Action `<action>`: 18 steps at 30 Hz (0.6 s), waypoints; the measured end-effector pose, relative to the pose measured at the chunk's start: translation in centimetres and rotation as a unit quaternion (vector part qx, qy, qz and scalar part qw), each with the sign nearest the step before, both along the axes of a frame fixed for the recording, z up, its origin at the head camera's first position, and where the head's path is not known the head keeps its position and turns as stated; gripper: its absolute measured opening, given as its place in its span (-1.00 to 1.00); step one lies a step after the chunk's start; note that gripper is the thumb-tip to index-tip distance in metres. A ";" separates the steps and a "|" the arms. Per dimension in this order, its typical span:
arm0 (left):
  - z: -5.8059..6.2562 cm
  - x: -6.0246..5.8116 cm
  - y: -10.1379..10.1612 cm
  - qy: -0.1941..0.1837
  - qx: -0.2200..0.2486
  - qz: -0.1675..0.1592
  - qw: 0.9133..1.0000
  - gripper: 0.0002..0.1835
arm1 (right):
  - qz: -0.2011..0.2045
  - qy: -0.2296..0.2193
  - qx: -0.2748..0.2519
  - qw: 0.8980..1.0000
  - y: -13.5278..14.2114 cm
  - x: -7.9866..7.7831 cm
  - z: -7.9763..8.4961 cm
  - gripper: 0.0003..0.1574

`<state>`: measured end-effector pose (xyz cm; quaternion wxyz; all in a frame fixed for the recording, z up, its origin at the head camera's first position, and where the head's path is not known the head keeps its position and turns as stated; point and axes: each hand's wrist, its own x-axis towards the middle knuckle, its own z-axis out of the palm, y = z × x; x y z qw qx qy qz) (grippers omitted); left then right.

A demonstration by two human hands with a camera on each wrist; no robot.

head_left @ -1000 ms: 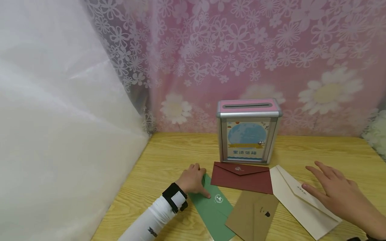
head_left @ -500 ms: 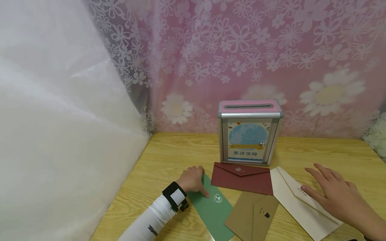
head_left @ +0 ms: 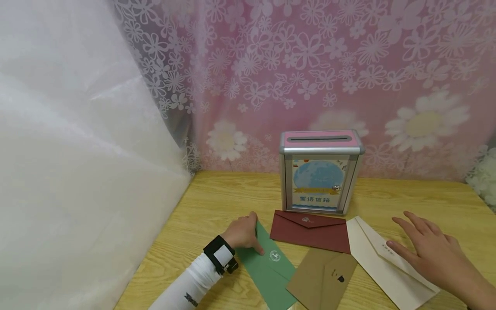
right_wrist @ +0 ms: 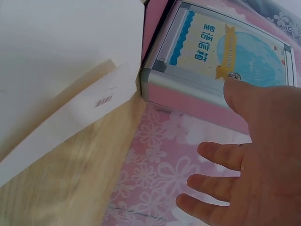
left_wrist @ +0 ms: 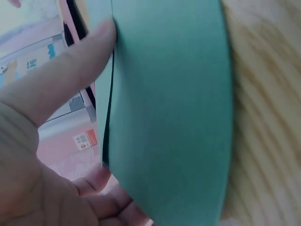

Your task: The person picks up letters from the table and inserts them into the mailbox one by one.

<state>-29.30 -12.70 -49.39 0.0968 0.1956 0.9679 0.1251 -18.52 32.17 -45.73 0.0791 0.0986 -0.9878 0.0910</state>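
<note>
At the upper left end of a green envelope (head_left: pixel 271 275), my left hand (head_left: pixel 242 234) pinches its edge. In the left wrist view the thumb lies on the envelope's face near the flap, the fingers reach behind it, and the paper bows. My right hand (head_left: pixel 439 254) hovers over a cream envelope (head_left: pixel 379 273) with fingers spread, holding nothing. A brown envelope (head_left: pixel 314 280) lies between the green and cream ones. Behind it a dark red envelope (head_left: pixel 306 234) lies crosswise, just before a pink and silver letter box (head_left: pixel 321 150) with a slot on top.
The envelopes and box rest on a yellow wood-grain table (head_left: pixel 217 193). A pink floral curtain (head_left: pixel 271 77) hangs behind it, and a white sheet (head_left: pixel 77 150) borders the left side. White flowers (head_left: pixel 484 174) show at the right edge.
My left hand has shifted slightly left and nearer, drawing the green envelope with it. The right hand stays almost where it was.
</note>
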 end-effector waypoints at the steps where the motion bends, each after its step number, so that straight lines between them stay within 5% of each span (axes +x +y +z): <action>1: 0.0 0.0 -0.2 -0.012 0.015 0.004 1.000 -0.04 | 0.000 0.004 0.002 1.000 -0.1 0.0 0.1 -0.02; 7: 0.9 0.1 -1.3 -0.053 0.095 0.011 0.994 -0.04 | 0.007 0.038 0.004 0.999 -1.1 0.3 1.6 -0.03; 18: 5.9 0.6 -2.4 0.006 0.095 -0.037 0.995 0.06 | 0.054 0.095 -0.009 0.994 -4.3 0.5 5.0 -0.14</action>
